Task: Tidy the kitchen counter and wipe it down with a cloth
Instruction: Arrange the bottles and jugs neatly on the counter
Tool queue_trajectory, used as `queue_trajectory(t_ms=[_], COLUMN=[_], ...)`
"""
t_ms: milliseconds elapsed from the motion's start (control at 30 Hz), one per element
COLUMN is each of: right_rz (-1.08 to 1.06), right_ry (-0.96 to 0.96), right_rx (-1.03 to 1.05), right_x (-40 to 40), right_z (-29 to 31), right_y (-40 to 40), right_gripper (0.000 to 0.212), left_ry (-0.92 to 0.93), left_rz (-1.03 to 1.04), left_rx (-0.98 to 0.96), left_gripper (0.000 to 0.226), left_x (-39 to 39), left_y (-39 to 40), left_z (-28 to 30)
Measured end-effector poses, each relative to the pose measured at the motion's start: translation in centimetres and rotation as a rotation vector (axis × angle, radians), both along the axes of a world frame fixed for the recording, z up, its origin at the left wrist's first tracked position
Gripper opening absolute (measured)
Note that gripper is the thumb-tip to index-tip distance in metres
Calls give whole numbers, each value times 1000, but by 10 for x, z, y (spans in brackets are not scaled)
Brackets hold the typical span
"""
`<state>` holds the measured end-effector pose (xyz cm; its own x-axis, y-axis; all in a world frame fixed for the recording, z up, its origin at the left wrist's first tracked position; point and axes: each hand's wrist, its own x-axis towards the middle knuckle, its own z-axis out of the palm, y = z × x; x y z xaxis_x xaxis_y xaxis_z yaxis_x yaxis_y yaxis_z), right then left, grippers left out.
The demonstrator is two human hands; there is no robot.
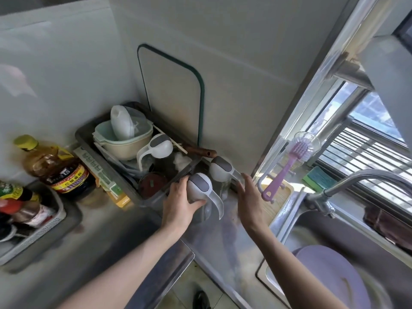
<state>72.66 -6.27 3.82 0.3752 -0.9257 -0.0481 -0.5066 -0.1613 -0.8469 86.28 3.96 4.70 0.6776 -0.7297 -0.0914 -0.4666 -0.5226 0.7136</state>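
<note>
Gripping dispenser jar [201, 188]: left hand [178, 204] | right hand [250, 199] spread | steel counter [93, 246] corner

Three white-lidded dispensers [199, 190], two hands [178, 206], perhaps three bottles [55, 166], one brush [287, 166].

A cutting board [172, 94] with a dark green rim leaned upright against the wall. A purple dish brush [287, 166] hung beside the window [365, 130], near a green sponge [317, 178] on the sill. A metal faucet [356, 184] arched over the sink [347, 241], where a lavender plate [330, 275] lay.
</note>
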Motion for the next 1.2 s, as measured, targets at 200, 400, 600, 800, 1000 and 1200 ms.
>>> queue_trajectory(t_ms=[200,400,600,800,1000,1200], right_rz=[-40,-42,-39,6,169,143], right_ry=[46,85,74,58,161,156], right_rx=[17,-8,-4,49,-14,-3], right_x=[3,2,1,-13,-35,-62], right_z=[-10,-14,-11,-47,-10,11], right_y=[0,0,5,1,30,80], right_gripper=[33,37,45,65,60,67], left_ry=[-36,6,-41,9,50,151], left_rz=[-10,-16,-16,-59,-115,-186], left_rx=[26,6,36,78,125,49], left_gripper=[76,72,72,92,99,83], left_x=[3,0,-2,0,1,-6], left_y=[-10,2,3,8,39,82], left_z=[1,-7,-6,-4,6,19])
